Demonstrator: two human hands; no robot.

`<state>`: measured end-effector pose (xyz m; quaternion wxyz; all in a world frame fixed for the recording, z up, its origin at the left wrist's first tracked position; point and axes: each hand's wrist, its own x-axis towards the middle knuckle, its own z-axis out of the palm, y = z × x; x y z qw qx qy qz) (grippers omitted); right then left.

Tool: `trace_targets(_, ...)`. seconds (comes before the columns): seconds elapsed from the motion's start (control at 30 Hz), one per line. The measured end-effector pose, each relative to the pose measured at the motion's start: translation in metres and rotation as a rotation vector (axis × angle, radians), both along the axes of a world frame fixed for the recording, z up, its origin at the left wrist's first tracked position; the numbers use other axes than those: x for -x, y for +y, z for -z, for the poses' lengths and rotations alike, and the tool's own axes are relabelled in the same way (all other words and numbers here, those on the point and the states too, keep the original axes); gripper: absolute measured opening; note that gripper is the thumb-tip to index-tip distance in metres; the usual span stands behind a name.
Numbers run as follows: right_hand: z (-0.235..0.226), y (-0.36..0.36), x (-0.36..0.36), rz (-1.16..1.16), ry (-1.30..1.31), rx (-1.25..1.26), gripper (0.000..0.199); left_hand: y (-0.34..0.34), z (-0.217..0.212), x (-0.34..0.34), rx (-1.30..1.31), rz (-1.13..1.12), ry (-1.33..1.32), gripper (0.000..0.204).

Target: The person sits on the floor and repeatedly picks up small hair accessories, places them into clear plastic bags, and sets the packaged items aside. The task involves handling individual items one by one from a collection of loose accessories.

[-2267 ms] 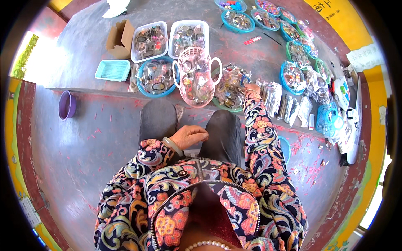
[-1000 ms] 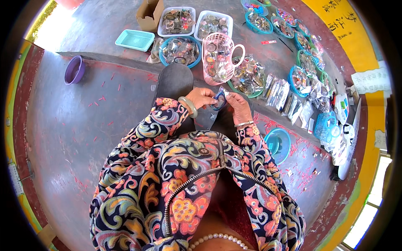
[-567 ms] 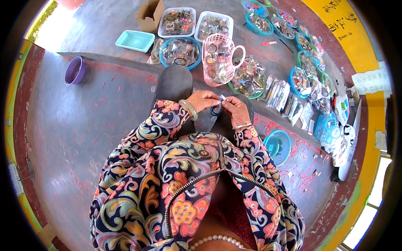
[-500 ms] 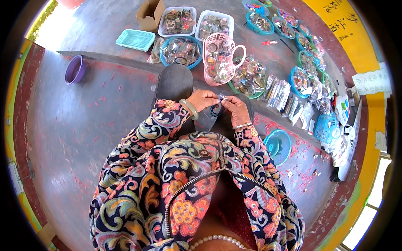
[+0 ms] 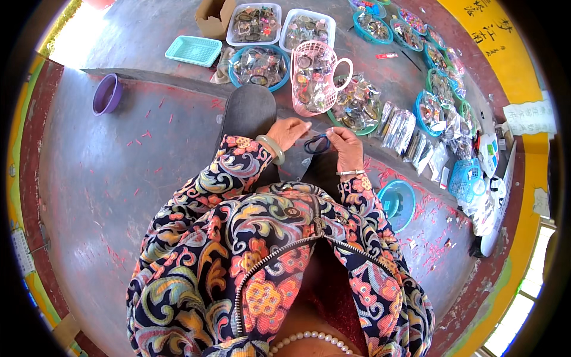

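Observation:
Over my lap, my right hand (image 5: pixel 347 147) pinches a dark blue looped band (image 5: pixel 317 143) that looks like a hair tie. It hangs to the left of the fingertips. My left hand (image 5: pixel 288 132) is closed in a pinch a short gap away, with a jade-coloured bangle on its wrist. Thin clear plastic seems to show near its fingertips, but I cannot make out what it holds. Just beyond my hands stands a pink basket (image 5: pixel 313 101) with a handle, filled with small bagged items. A green basin (image 5: pixel 373 126) of bagged items sits to its right.
White tubs (image 5: pixel 254 41), a blue basin (image 5: pixel 284 81), a turquoise tray (image 5: pixel 194 51) and a cardboard box (image 5: pixel 215 18) stand on the raised ledge. Several filled baskets line the right. A purple basin (image 5: pixel 107 95) is far left; a teal basin (image 5: pixel 397 205) is by my right forearm.
My hands were together at the band; now they are apart. The right has moved slightly right with the band, whose loop shows more openly between them.

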<state>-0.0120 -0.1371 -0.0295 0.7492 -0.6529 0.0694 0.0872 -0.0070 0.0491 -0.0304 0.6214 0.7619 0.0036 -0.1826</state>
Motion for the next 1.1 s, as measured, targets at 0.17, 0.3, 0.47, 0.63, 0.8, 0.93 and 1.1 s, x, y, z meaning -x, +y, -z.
trace_targets(0.17, -0.041, 0.004, 0.005, 0.002, -0.977, 0.848, 0.015, -0.002, -0.003, -0.001, 0.216, -0.114, 0.321, 0.038)
trace_targets(0.3, -0.043, 0.011, 0.015, -0.252, -1.371, 1.066, 0.026, -0.003, -0.023, 0.006, 0.55, -0.068, 0.485, 0.026)
trace_targets(0.47, -0.043, 0.016, 0.018, -0.387, -1.206, 0.99, 0.034, 0.004, -0.009, 0.004, 0.634, -0.112, 0.408, 0.011)
trace_targets(0.63, -0.039, 0.013, 0.006, 0.024, -0.424, 0.509, 0.024, 0.004, -0.012, 0.005, 0.696, -0.083, 0.345, 0.013)
trace_targets(0.8, -0.012, 0.002, 0.001, -0.187, 0.181, -0.243, 0.017, -0.004, -0.006, 0.004, 0.744, 0.006, 0.345, 0.019)
trace_targets(0.93, -0.007, 0.004, 0.004, -0.199, 0.185, -0.227, 0.014, -0.005, 0.002, 0.005, 0.724, 0.043, 0.327, 0.02)
trace_targets(1.1, -0.009, 0.005, 0.005, -0.201, 0.175, -0.256, 0.012, -0.004, -0.001, 0.005, 0.661, 0.052, 0.337, 0.016)
